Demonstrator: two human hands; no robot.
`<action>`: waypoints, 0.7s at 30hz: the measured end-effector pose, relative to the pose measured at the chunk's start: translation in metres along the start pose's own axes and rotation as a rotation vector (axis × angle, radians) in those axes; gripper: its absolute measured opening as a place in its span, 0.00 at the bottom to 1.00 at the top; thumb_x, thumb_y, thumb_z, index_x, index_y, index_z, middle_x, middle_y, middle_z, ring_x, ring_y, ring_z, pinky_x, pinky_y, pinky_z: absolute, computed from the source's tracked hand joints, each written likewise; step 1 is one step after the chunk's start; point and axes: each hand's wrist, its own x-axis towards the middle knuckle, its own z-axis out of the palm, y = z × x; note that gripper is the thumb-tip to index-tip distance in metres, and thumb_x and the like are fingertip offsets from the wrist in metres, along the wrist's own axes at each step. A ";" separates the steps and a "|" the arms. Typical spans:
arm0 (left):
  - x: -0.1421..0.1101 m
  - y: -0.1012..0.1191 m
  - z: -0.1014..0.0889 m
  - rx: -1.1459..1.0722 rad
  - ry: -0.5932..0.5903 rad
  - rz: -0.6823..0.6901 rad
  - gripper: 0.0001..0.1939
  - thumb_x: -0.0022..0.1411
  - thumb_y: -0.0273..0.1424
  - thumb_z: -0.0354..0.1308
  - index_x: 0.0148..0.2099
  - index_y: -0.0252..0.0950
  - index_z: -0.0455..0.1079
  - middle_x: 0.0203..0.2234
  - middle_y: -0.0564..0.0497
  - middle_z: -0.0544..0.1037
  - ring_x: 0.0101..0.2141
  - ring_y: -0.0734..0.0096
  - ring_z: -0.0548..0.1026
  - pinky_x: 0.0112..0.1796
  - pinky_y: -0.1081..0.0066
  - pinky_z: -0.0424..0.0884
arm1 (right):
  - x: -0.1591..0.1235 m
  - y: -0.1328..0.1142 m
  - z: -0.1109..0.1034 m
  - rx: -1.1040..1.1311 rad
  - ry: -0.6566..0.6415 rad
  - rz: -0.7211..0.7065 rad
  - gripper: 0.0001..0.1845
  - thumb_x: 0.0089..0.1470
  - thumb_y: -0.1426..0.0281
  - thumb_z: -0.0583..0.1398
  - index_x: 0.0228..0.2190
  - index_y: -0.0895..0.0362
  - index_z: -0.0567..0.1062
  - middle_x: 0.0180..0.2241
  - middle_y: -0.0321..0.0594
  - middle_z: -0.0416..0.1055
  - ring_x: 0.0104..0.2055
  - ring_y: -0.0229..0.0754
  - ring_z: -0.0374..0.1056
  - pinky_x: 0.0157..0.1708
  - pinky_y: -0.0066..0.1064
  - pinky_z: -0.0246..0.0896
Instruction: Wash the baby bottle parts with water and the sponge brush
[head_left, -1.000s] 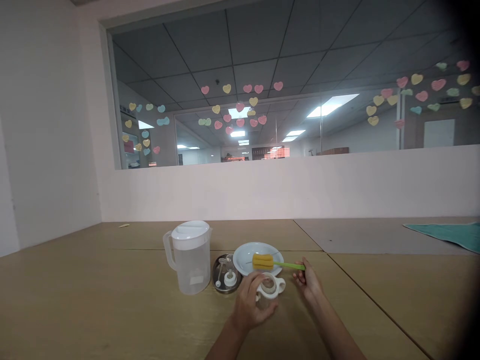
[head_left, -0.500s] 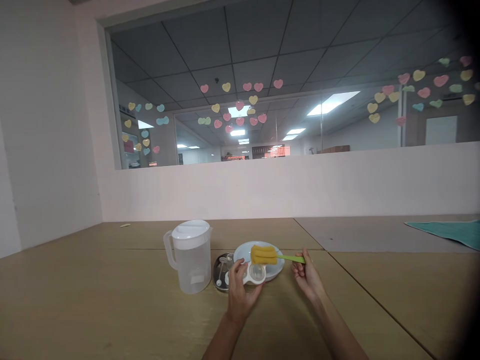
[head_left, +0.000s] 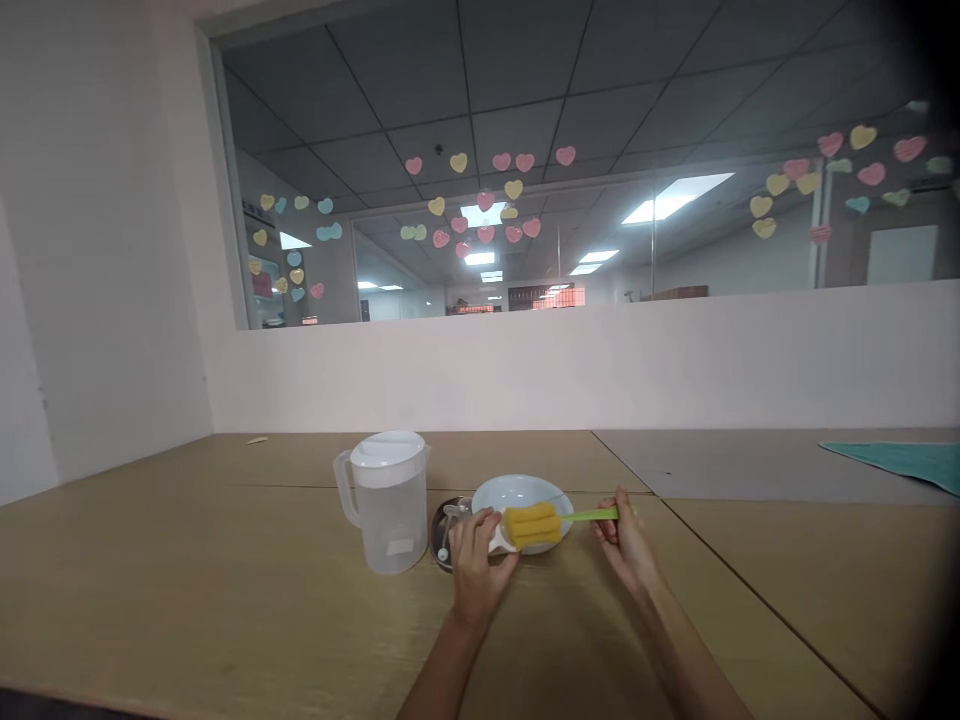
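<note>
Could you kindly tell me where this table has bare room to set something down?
Bare tabletop lies left of the plastic pitcher and right of the right hand. It is crowded around the white plate, round steel piece and left hand.

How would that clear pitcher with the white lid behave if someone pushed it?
The clear pitcher looks tall for its base, so it might tip if pushed high. Its thin plastic walls suggest it's fairly light.

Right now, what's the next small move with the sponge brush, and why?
Probably ease the sponge brush into the white cup held in the left hand: the right hand grips the green handle, and the sponge end sits against the cup.
</note>
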 end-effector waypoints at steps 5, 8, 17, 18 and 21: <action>-0.002 -0.003 0.002 -0.037 0.008 0.017 0.20 0.55 0.25 0.58 0.51 0.39 0.65 0.41 0.46 0.72 0.45 0.62 0.72 0.47 0.58 0.71 | 0.007 -0.013 0.001 -0.087 0.018 -0.087 0.27 0.38 0.47 0.65 0.17 0.58 0.69 0.09 0.24 0.50 0.13 0.29 0.50 0.16 0.23 0.53; -0.005 -0.007 0.005 -0.020 0.009 0.061 0.21 0.55 0.24 0.56 0.51 0.40 0.65 0.42 0.45 0.71 0.45 0.63 0.72 0.47 0.60 0.72 | 0.013 -0.024 0.009 -0.196 0.038 -0.161 0.28 0.37 0.46 0.65 0.15 0.59 0.69 0.11 0.29 0.58 0.14 0.31 0.54 0.16 0.26 0.54; -0.008 -0.012 0.007 0.095 0.067 0.122 0.19 0.54 0.25 0.59 0.50 0.40 0.68 0.36 0.46 0.71 0.39 0.64 0.73 0.39 0.65 0.74 | -0.002 -0.049 0.065 -0.606 0.030 -0.542 0.32 0.46 0.43 0.57 0.11 0.58 0.69 0.13 0.37 0.65 0.18 0.35 0.60 0.20 0.26 0.55; -0.008 -0.012 0.006 0.099 0.070 0.127 0.19 0.54 0.25 0.59 0.50 0.40 0.68 0.36 0.46 0.71 0.39 0.64 0.73 0.38 0.66 0.74 | -0.007 -0.047 0.071 -0.619 0.003 -0.561 0.32 0.46 0.43 0.57 0.11 0.58 0.69 0.13 0.38 0.65 0.18 0.36 0.61 0.20 0.26 0.55; -0.006 -0.009 0.005 0.092 0.086 0.145 0.20 0.54 0.26 0.60 0.51 0.40 0.68 0.35 0.46 0.70 0.38 0.65 0.73 0.37 0.67 0.73 | -0.021 -0.033 0.082 -0.662 -0.035 -0.590 0.33 0.46 0.43 0.56 0.10 0.58 0.69 0.12 0.38 0.64 0.17 0.36 0.61 0.18 0.26 0.54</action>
